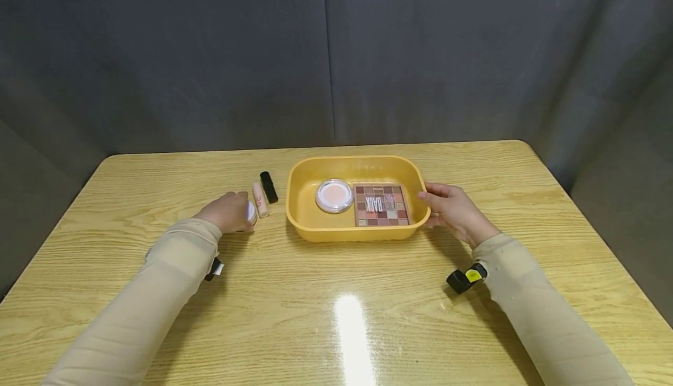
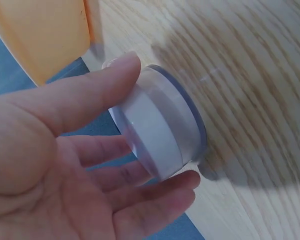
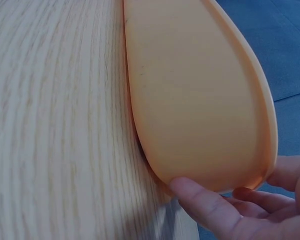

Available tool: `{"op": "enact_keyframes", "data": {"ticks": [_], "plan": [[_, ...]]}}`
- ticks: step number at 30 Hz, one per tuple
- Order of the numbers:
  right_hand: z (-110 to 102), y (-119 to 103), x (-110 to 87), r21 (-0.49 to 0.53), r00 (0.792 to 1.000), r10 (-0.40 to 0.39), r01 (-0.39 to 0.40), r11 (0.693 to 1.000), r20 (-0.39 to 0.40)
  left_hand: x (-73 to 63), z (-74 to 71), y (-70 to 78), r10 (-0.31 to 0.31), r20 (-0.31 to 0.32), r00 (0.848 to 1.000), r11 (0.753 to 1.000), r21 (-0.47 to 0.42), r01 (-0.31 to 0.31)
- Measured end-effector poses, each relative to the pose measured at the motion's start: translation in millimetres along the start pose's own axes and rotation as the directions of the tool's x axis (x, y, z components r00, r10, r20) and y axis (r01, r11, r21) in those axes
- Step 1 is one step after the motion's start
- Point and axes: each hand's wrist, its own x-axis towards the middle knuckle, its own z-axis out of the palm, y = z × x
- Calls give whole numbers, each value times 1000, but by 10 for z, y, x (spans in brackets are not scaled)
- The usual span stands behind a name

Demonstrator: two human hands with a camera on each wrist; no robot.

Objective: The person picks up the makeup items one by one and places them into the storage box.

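Observation:
My left hand is at the left of the table, thumb and fingers on opposite sides of a small round cosmetic jar. The jar is white with a clear outer part, and its darker flat end is toward the wood; in the head view the hand mostly hides it. At the right end of a yellow plastic basket, my right hand grips the rim and wall. Inside the basket lie a round powder compact and, to its right, a square eyeshadow palette.
Between the left hand and the basket lie a pale pink tube and a black lipstick tube, side by side. The wooden table ends at a grey curtain behind. Each wrist wears a black strap device.

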Motion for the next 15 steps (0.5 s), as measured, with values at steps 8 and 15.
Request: {"op": "enact_keyframes", "data": {"ticks": [8, 15], "plan": [[1, 1, -3, 6, 1000, 1, -1, 1000, 4, 6, 13, -9, 22, -1, 1000, 1000, -3, -22], [-1, 6, 4, -1, 1000, 3, -3, 1000, -2, 43, 25, -20, 21, -13, 1000, 999, -25, -21]]}}
